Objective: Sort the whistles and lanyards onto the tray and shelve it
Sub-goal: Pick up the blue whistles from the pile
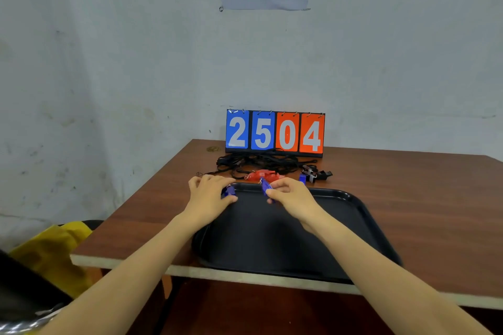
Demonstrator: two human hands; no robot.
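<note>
The left hand (209, 196) curls fingers and thumb round a blue whistle (228, 191). The right hand (291, 196) pinches a second blue whistle (265, 186) at its fingertips. Both whistles hang over the far rim of the black tray (353, 198). Just beyond the fingertips lie red whistles (262, 174) and tangled lanyards (255, 163). Let go here, a whistle could strike the rim and bounce off. Reaching further, a finger could snag a cord and drag the heap.

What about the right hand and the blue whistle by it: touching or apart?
Touching. The head view shows the right hand pinching the blue whistle in its fingers.
</note>
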